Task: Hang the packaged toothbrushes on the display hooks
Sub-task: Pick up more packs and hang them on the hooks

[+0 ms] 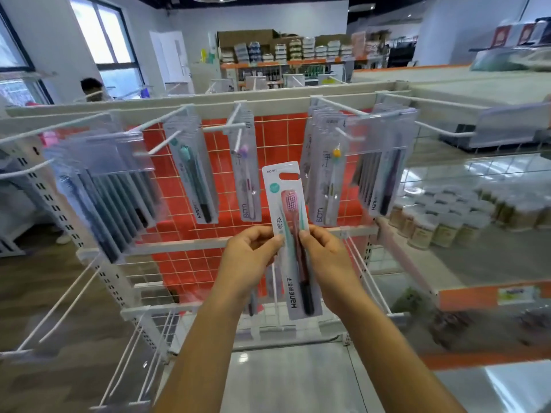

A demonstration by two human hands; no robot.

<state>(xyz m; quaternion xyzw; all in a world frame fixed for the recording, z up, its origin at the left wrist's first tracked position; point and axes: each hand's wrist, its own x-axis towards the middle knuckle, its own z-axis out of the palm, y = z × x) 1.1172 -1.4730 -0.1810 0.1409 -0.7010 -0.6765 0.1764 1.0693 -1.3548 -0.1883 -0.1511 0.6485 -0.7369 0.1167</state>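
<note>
L hand [247, 257] & R hand [325, 263] both pinch toothbrush pack [290, 210] at its lower half, upright, pink bristles up, in front of wire rack [179, 244]; other packs [195, 174] hang on hooks [161, 118] along rack's top rail.

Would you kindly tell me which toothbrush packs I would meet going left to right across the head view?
Grey multi-packs → teal pack → purple pack → pink pack, pinched by left hand and right hand → yellow pack → dark packs.

Both forearms reaching forward, left hand [249, 253] and right hand [326, 256] close together, each pinching the toothbrush pack [286, 201], fingers curled
</note>
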